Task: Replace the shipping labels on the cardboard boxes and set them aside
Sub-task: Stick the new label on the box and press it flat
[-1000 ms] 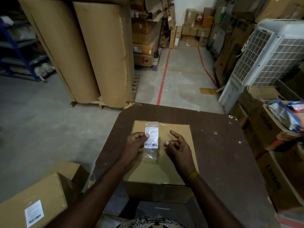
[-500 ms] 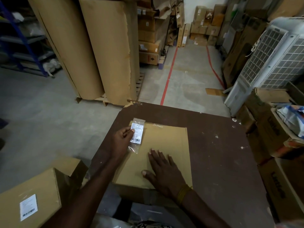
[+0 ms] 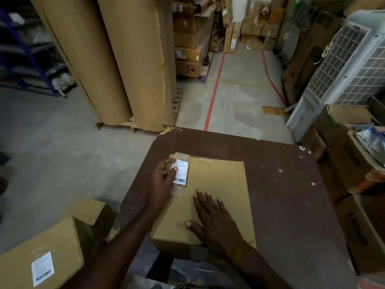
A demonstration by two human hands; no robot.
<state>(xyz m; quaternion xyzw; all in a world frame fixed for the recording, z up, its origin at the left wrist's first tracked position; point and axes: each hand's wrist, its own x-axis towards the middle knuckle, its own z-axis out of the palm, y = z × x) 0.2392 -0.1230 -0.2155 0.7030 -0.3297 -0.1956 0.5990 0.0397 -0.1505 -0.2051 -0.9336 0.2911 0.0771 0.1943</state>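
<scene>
Here, at the lower left, a closed cardboard box (image 3: 39, 255) sits on the floor with a white label (image 3: 42, 269) on its top. Right of it, a brown table (image 3: 291, 205) holds a second, flat box (image 3: 216, 184). The left hand (image 3: 161, 184) rests at that box's far left corner, its curled fingers pinching a white shipping label (image 3: 180, 172) inside a clear plastic sleeve lying on the cardboard. Just right, the right hand (image 3: 214, 222) lies flat, fingers spread, pressing down on the box top. A white grilled appliance (image 3: 341, 65) stands far right.
</scene>
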